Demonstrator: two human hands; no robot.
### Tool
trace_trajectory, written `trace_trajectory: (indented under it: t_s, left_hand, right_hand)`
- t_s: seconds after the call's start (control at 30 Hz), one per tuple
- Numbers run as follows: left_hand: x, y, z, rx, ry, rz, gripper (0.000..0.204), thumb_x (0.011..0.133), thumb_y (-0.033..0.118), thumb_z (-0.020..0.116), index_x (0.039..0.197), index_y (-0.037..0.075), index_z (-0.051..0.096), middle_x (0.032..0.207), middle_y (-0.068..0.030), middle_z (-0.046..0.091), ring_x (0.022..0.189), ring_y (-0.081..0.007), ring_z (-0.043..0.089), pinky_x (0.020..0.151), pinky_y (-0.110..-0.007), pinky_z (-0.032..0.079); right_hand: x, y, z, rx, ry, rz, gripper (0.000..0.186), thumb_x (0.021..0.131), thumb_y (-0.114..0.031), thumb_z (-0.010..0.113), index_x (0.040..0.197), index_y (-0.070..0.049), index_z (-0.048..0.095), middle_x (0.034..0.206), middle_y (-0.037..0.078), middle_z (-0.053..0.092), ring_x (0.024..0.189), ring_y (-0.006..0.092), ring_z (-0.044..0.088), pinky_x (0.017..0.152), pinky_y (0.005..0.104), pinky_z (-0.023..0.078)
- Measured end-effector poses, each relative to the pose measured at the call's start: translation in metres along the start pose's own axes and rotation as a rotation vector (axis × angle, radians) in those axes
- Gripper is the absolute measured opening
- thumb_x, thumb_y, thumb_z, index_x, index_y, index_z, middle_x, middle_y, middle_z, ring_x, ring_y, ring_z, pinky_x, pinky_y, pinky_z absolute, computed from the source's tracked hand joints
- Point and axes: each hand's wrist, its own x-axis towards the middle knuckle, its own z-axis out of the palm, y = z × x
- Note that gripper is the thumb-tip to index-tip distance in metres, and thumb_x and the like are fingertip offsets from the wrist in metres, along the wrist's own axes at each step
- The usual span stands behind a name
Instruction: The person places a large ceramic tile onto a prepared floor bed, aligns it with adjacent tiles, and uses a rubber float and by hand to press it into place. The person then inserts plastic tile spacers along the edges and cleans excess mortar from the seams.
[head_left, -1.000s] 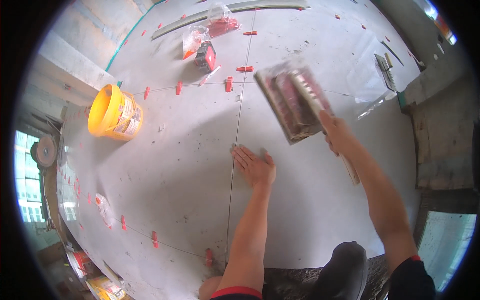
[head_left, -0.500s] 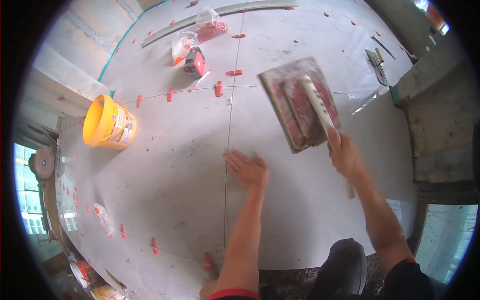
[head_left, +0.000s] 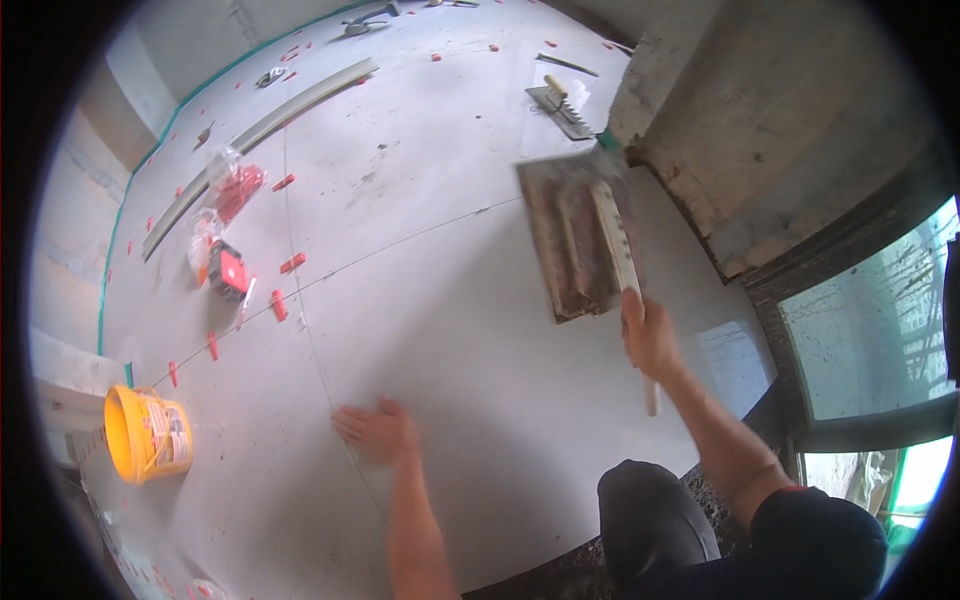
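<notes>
My left hand (head_left: 378, 433) lies flat, fingers spread, on a large pale grey floor tile (head_left: 480, 330), right beside a joint line. My right hand (head_left: 650, 335) grips the long pale handle of a rectangular float (head_left: 578, 235) with a dirty reddish-brown face. The float is lifted off the tile and tilted, its face turned toward me. My dark-clad knee (head_left: 650, 520) rests at the tile's near edge.
A yellow bucket (head_left: 148, 433) stands at the left. Red tile clips (head_left: 278, 305) sit along the joints, with clear bags of red parts (head_left: 232, 192) farther left. A notched trowel (head_left: 560, 105) lies beyond the float. A rough concrete step (head_left: 760, 130) and a window are on the right.
The view has swung, so the bucket and bags have shifted left and down. My right hand has carried the float farther to the right. My left hand stays flat on the tile.
</notes>
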Motion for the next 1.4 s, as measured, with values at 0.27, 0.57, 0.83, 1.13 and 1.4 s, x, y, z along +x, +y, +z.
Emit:
trace_trajectory:
  t_s: [0.27, 0.57, 0.83, 1.13, 1.4]
  left_hand:
    - [0.003, -0.006, 0.016, -0.002, 0.074, 0.038, 0.078, 0.089, 0.040, 0.047, 0.139, -0.014, 0.022, 0.148, -0.0289, 0.021, 0.140, -0.0395, 0.018, 0.116, -0.045, 0.013]
    - [0.000, 0.003, 0.024, 0.012, 0.100, 0.064, 0.076, 0.090, 0.041, 0.048, 0.137, -0.014, 0.026, 0.146, -0.0289, 0.024, 0.138, -0.0417, 0.021, 0.115, -0.046, 0.017]
    - [0.009, -0.012, 0.014, 0.079, 0.160, 0.089, 0.076, 0.091, 0.043, 0.048, 0.135, -0.015, 0.029, 0.145, -0.0287, 0.027, 0.136, -0.0415, 0.024, 0.114, -0.046, 0.020]
    - [-0.062, 0.098, 0.006, 0.347, -0.196, 0.235, 0.075, 0.094, 0.046, 0.038, 0.137, -0.016, 0.026, 0.145, -0.0300, 0.027, 0.135, -0.0422, 0.028, 0.113, -0.047, 0.021]
    - [-0.155, 0.205, 0.025, 0.108, 0.045, 0.256, 0.088, 0.092, 0.058, 0.032, 0.141, -0.014, 0.017, 0.149, -0.0316, 0.016, 0.140, -0.0436, 0.016, 0.113, -0.050, 0.014]
  right_hand:
    - [0.095, 0.022, -0.062, 0.199, -0.083, 0.183, 0.062, 0.092, -0.063, 0.037, 0.073, -0.006, 0.051, 0.051, 0.005, 0.046, 0.041, 0.0169, 0.048, 0.040, 0.0349, 0.040]
    - [0.100, 0.116, -0.061, 0.078, 0.177, 0.078, 0.059, 0.092, -0.062, 0.039, 0.079, -0.005, 0.052, 0.054, 0.005, 0.049, 0.041, 0.0166, 0.047, 0.038, 0.0341, 0.037]
    - [0.058, 0.073, -0.120, -0.027, 0.224, 0.236, 0.063, 0.094, -0.059, 0.036, 0.098, 0.000, 0.058, 0.063, 0.014, 0.060, 0.050, 0.0232, 0.059, 0.049, 0.0395, 0.047]
    - [0.100, 0.074, -0.011, -0.030, -0.082, 0.261, 0.084, 0.094, -0.063, 0.023, 0.070, 0.010, 0.059, 0.057, 0.019, 0.058, 0.049, 0.0328, 0.061, 0.049, 0.0435, 0.051]
    - [0.082, 0.066, -0.092, -0.047, -0.272, 0.211, 0.059, 0.097, -0.051, 0.033, 0.097, 0.002, 0.059, 0.058, 0.016, 0.059, 0.050, 0.0314, 0.060, 0.054, 0.0430, 0.048]
